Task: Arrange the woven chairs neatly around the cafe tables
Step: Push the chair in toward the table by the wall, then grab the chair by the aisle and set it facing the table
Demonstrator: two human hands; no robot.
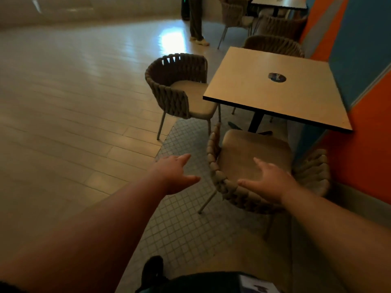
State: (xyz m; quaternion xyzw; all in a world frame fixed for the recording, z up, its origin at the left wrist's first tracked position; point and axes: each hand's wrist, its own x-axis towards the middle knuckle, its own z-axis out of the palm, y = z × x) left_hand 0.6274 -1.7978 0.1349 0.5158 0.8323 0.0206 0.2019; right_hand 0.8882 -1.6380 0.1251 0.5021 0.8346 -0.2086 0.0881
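I see both hands stretched out in front of me, toward the near side of the desk (pixel 264 87). My left hand (pixel 175 174) is spread flat with straight fingers and holds nothing; it hangs over the small-tiled floor (pixel 186 218), off the desk's near left corner. My right hand (pixel 268 180) is also spread, fingers straight, above the curved back of the nearest woven chair (pixel 254 153). I cannot tell whether the palm touches the weave; no finger curls round it.

That chair stands at the near edge of the desk, back toward me, the front of its cushion reaching toward the desk's black post. A second woven chair (pixel 175 87) sits at the left side of the desk, its seat tucked just against that edge, its legs on the border between tile and pale plank floor (pixel 74 92). A third chair back (pixel 273 44) shows beyond the desk's far edge. On the desk top lies a round dark sticker (pixel 277 77).

To the right of the desk runs an orange and blue wall (pixel 364 49). Far beyond the desk stand another desk (pixel 277 2) with more woven chairs (pixel 281 26), and a person's legs (pixel 195 20).
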